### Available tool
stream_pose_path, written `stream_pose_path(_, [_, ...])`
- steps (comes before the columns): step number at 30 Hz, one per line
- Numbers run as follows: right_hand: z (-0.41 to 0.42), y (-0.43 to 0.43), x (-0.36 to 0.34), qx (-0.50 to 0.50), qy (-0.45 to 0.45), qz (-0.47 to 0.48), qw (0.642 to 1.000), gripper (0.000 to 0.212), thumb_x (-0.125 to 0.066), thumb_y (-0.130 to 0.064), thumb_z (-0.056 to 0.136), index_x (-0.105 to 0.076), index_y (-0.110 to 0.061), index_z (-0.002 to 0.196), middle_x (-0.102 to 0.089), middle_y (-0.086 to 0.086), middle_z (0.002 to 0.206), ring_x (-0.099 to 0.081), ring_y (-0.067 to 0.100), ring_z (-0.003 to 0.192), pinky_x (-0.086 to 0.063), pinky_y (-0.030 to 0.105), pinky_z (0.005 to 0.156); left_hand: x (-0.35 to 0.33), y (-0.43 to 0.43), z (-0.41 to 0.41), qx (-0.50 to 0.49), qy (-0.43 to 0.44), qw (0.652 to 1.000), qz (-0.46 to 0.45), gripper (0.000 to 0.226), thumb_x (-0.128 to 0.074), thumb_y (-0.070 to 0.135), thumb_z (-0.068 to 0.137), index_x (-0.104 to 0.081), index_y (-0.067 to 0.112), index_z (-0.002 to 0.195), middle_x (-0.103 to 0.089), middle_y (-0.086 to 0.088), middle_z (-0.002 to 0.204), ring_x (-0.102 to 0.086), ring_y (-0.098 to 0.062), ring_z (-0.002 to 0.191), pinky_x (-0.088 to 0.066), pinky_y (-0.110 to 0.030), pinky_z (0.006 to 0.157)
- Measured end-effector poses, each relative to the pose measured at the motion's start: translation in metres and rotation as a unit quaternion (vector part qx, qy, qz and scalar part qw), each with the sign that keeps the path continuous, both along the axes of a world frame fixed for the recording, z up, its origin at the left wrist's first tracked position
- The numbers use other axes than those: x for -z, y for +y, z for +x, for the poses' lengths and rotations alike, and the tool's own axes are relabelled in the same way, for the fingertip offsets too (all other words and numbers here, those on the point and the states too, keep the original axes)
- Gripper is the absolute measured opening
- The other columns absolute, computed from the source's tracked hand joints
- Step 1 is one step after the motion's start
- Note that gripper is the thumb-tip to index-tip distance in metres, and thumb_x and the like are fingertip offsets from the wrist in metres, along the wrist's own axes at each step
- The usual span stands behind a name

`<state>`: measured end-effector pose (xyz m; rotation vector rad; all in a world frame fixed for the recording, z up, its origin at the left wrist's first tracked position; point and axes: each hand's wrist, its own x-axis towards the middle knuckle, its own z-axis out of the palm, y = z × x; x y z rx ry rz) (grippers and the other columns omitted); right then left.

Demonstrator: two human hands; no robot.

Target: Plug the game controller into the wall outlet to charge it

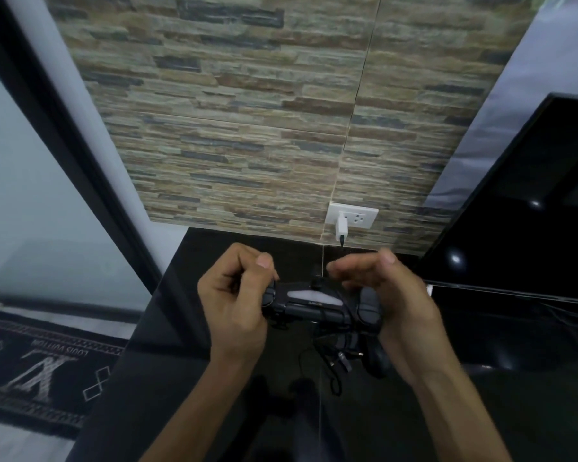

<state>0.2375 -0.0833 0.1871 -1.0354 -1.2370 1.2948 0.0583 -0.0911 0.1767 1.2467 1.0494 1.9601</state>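
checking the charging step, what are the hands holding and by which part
Both hands hold the black game controller: the left hand grips its left handle, the right hand its right handle, with fingertips near the cable plug at its top edge.

Person, two bare forearms entering from the bottom edge, no sleeves in view, left hand [236, 295] without ring, glove or watch, right hand [386, 300] likewise unadorned, short trimmed fingernails, wrists bare, tendons faintly raised along the right forearm
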Motion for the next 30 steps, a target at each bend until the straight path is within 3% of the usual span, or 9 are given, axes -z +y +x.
stream_pose_path(4, [-0.018,0.009,0.016,0.116,0.002,-0.066,0.991,0.053,-0.052,-0.057,0.089,-0.077,-0.017,0.065,-0.076,0.009,0.080,-0.067,0.029,0.085,-0.051,0.059,0.093,0.002,0.015,-0.011,0.117,0.148,0.981,-0.049,0.040,-0.058,0.039,0.090,-0.056,0.000,0.078,-0.055,-0.011,0.072,-0.050,-0.021,0.063,-0.040,-0.023,0.059])
stream_pose_path(7, [-0.017,0.027,0.020,0.172,0.007,-0.089,0.981,0.052,-0.051,-0.051,0.090,-0.072,-0.019,0.055,-0.071,0.002,0.071,-0.063,0.024,0.081,-0.050,0.053,0.088,0.002,0.033,-0.032,0.259,0.289,0.912,-0.134,0.045,-0.083,0.048,0.069,-0.064,0.019,0.099,-0.066,0.002,0.093,-0.065,-0.016,0.082,-0.053,-0.032,0.070])
stream_pose_path(9, [-0.017,0.042,0.023,0.182,0.016,-0.092,0.979,0.049,-0.053,-0.044,0.091,-0.071,-0.020,0.052,-0.070,0.000,0.067,-0.063,0.022,0.081,-0.047,0.047,0.089,0.008,0.043,-0.039,0.278,0.357,0.874,-0.177,0.057,-0.092,0.049,0.059,-0.066,0.029,0.105,-0.070,0.006,0.101,-0.069,-0.016,0.093,-0.059,-0.038,0.080])
stream_pose_path(11, [-0.016,0.060,0.032,0.170,0.033,-0.100,0.980,0.048,-0.057,-0.032,0.096,-0.071,-0.020,0.052,-0.069,0.000,0.064,-0.064,0.020,0.076,-0.047,0.044,0.085,0.019,0.054,-0.040,0.266,0.375,0.865,-0.202,0.052,-0.093,0.046,0.060,-0.068,0.034,0.104,-0.072,0.008,0.101,-0.071,-0.014,0.095,-0.060,-0.043,0.083])
stream_pose_path(15, [-0.004,0.108,0.060,0.154,0.019,-0.140,0.978,0.037,-0.063,-0.020,0.097,-0.076,-0.020,0.063,-0.074,-0.004,0.064,-0.067,0.006,0.063,-0.052,0.022,0.067,0.042,0.074,-0.044,0.278,0.301,0.876,-0.253,0.042,-0.092,0.034,0.067,-0.072,0.029,0.103,-0.073,0.000,0.101,-0.073,-0.018,0.094,-0.059,-0.049,0.087])
stream_pose_path(19, [0.010,0.165,0.105,0.236,-0.174,-0.152,0.944,0.017,-0.068,-0.029,0.094,-0.074,-0.020,0.080,-0.075,-0.004,0.082,-0.067,0.015,0.082,-0.050,0.017,0.069,0.058,0.083,-0.046,0.283,0.280,0.878,-0.267,0.040,-0.092,0.031,0.068,-0.074,0.026,0.103,-0.072,-0.005,0.103,-0.072,-0.024,0.099,-0.058,-0.051,0.091])
stream_pose_path(21, [0.011,0.182,0.122,0.250,-0.277,-0.153,0.915,0.022,-0.069,-0.040,0.093,-0.076,-0.019,0.094,-0.070,-0.006,0.083,-0.068,0.017,0.088,-0.043,0.006,0.061,0.064,0.085,-0.045,0.279,0.281,0.880,-0.261,0.040,-0.091,0.032,0.068,-0.073,0.027,0.103,-0.071,-0.001,0.108,-0.069,-0.023,0.104,-0.056,-0.049,0.094])
stream_pose_path(26, [0.006,0.205,0.140,0.186,-0.451,-0.136,0.862,0.045,-0.062,-0.051,0.095,-0.073,-0.010,0.108,-0.076,0.012,0.101,-0.071,0.035,0.099,-0.058,0.043,0.086,0.069,0.091,-0.044,0.263,0.267,0.895,-0.243,0.040,-0.092,0.022,0.068,-0.072,0.027,0.102,-0.063,0.009,0.131,-0.061,-0.011,0.125,-0.050,-0.034,0.106])
stream_pose_path(30, [-0.003,0.210,0.137,0.183,-0.547,-0.070,0.814,0.042,-0.060,-0.041,0.099,-0.073,-0.001,0.100,-0.076,0.023,0.100,-0.072,0.042,0.096,-0.056,0.044,0.081,0.071,0.098,-0.046,0.251,0.280,0.895,-0.242,0.041,-0.092,0.018,0.067,-0.073,0.024,0.102,-0.060,0.007,0.136,-0.059,-0.007,0.126,-0.049,-0.030,0.107])
